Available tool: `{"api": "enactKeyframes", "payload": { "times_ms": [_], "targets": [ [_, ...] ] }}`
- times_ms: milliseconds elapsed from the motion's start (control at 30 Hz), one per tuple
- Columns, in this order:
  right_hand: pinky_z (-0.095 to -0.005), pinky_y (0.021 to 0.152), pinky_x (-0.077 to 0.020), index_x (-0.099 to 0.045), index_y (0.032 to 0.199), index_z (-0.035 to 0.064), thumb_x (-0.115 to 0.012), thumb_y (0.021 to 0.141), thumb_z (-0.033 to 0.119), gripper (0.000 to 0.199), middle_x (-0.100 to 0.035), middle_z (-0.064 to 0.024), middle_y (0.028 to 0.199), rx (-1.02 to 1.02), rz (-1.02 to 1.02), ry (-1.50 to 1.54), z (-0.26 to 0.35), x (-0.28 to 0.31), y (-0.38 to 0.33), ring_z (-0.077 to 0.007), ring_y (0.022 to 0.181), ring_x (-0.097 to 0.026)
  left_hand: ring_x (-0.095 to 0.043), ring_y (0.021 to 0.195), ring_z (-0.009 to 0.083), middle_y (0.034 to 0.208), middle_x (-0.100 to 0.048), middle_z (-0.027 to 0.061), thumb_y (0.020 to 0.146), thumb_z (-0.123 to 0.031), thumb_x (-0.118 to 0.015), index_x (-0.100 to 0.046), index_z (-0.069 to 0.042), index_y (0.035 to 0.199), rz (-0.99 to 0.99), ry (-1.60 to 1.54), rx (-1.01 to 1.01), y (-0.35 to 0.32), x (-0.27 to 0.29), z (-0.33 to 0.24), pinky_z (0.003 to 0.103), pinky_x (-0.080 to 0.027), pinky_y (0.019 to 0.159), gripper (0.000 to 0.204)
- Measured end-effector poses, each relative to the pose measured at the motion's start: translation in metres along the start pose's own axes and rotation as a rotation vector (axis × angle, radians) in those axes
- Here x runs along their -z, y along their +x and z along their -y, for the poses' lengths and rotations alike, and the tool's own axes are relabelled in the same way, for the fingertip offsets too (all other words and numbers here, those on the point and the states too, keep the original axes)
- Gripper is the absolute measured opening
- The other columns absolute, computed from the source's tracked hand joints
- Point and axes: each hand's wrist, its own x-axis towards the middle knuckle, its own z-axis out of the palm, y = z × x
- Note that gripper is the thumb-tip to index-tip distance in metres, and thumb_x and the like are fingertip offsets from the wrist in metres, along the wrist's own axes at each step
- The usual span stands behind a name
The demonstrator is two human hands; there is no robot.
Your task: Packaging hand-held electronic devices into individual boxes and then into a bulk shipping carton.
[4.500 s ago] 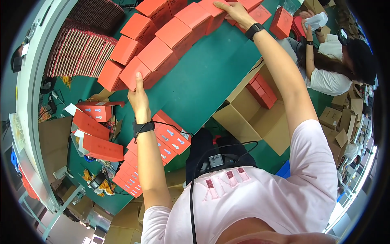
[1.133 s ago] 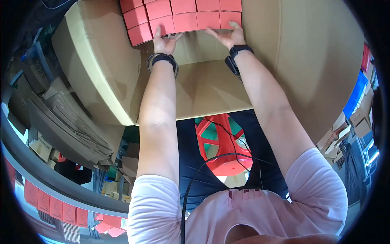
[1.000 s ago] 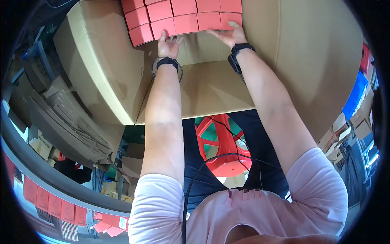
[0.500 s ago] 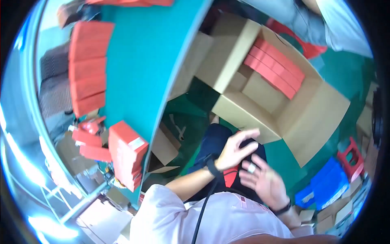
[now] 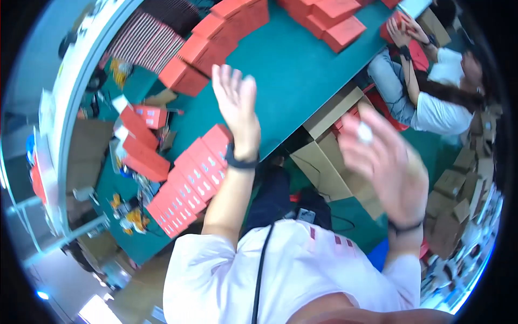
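My left hand (image 5: 236, 105) is raised over the green table (image 5: 275, 75), fingers stretched out and holding nothing. Below its wrist lies a block of red boxes (image 5: 189, 183), lined up side by side near the table's edge. My right hand (image 5: 380, 162) is lifted to the right, fingers apart and empty, a little blurred, with a white band on one finger. Behind it stands an open cardboard box (image 5: 322, 170) on the floor, mostly covered by the hand; a bit of red shows inside.
Red boxes (image 5: 208, 46) form a curved row along the table's far side, with more red boxes (image 5: 329, 21) piled farther right. A seated co-worker (image 5: 426, 81) holds a red box (image 5: 398, 24) at the right. Cardboard boxes (image 5: 452, 183) stack up at the far right.
Both hands have risen and spread apart from above my lap, the left over the table. My view has turned toward the table, bringing the co-worker and more red boxes in.
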Motion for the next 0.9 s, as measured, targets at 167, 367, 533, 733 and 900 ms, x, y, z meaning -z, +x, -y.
{"api": "enactKeyframes", "payload": {
  "times_ms": [167,367,533,733,900],
  "targets": [
    [-0.0442,0.110,-0.0351,-0.041,0.140,-0.0019,-0.050,0.098,0.032,0.055,-0.035,-0.0258,0.146,0.026,-0.023,-0.104,-0.017,-0.017,0.215,-0.0372,0.130,-0.045,-0.018,0.145,0.0309,0.156,-0.014,0.0270,0.078,-0.036,-0.080,0.000,0.014,0.147,-0.460,0.244,-0.116,0.097,0.086,0.019,0.036,-0.014,0.118,0.117],
    [-0.0486,0.101,-0.0400,-0.040,0.136,-0.0123,-0.080,0.071,0.049,0.098,-0.042,-0.0259,0.140,0.452,-0.417,-0.832,-0.050,-0.006,0.416,-0.0325,0.125,-0.047,-0.026,0.142,0.0294,0.155,-0.017,0.0271,0.074,-0.042,-0.083,0.004,0.014,0.147,-0.513,0.271,0.107,0.156,0.164,0.026,0.038,-0.025,0.115,0.126],
    [-0.0375,0.099,-0.0458,-0.048,0.128,-0.0133,-0.077,0.070,0.058,0.096,-0.053,-0.0264,0.131,0.520,-0.597,-1.048,-0.044,-0.016,0.494,-0.0380,0.118,-0.055,-0.038,0.134,0.0274,0.147,-0.034,0.0223,0.079,-0.040,-0.078,-0.021,0.013,0.145,-0.606,0.481,0.330,0.176,0.202,0.035,0.035,-0.031,0.110,0.102],
    [-0.0510,0.100,-0.0393,-0.048,0.133,-0.0073,-0.081,0.066,0.056,0.098,-0.053,-0.0227,0.130,0.320,-0.231,-0.918,-0.043,0.064,0.597,-0.0312,0.126,-0.048,-0.052,0.120,0.0203,0.130,-0.056,0.0134,0.093,-0.037,-0.064,-0.050,0.004,0.133,-0.255,0.374,0.282,0.162,0.179,0.049,0.033,-0.039,0.100,0.059],
    [-0.0381,0.094,-0.0439,-0.057,0.124,-0.0050,-0.082,0.064,0.059,0.091,-0.059,-0.0195,0.122,0.215,0.028,-1.127,-0.034,0.053,0.588,-0.0276,0.117,-0.055,-0.053,0.117,0.0215,0.127,-0.057,0.0152,0.094,-0.041,-0.062,-0.050,0.006,0.132,-0.444,0.470,0.256,0.158,0.171,0.040,0.033,-0.040,0.100,0.062]
  ]
}}
